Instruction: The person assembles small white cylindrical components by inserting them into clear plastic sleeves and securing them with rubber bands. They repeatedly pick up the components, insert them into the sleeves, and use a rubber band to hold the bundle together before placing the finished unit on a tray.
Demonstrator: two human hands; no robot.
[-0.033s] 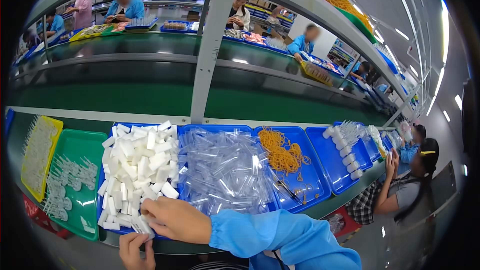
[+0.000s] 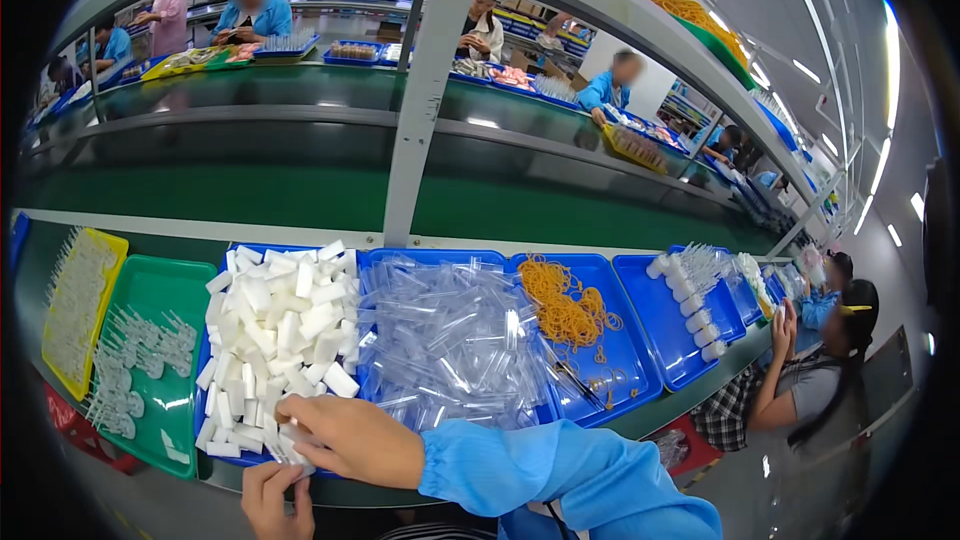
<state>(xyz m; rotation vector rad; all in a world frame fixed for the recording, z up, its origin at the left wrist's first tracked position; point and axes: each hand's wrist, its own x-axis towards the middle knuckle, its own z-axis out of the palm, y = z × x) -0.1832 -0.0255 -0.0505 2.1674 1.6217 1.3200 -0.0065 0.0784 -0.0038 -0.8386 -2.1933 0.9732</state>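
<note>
Over the near edge of the tray of white foam blocks (image 2: 262,335), my two hands meet at a small clear plastic piece (image 2: 289,454). My left hand (image 2: 276,502) pinches its near end between thumb and fingers. My right hand (image 2: 350,440) reaches across from the right in a blue sleeve, its fingers closed at the far end of the piece; whether a foam block is also in them is hidden. The white blocks lie heaped in a blue tray (image 2: 201,360) just beyond my hands. Beside it, clear plastic sleeves (image 2: 450,335) fill another blue tray.
Further right are rubber bands (image 2: 565,302) with tweezers (image 2: 575,380), then white round pieces (image 2: 690,302) in a blue tray. At left stand a green tray (image 2: 160,285) of clear stemmed parts and a yellow tray (image 2: 75,315). A co-worker (image 2: 825,370) sits at right; a post (image 2: 418,110) rises behind.
My right hand's fingers have shifted slightly, and the small clear piece has turned a little between my hands. My left hand has moved slightly right. The trays stay in place.
</note>
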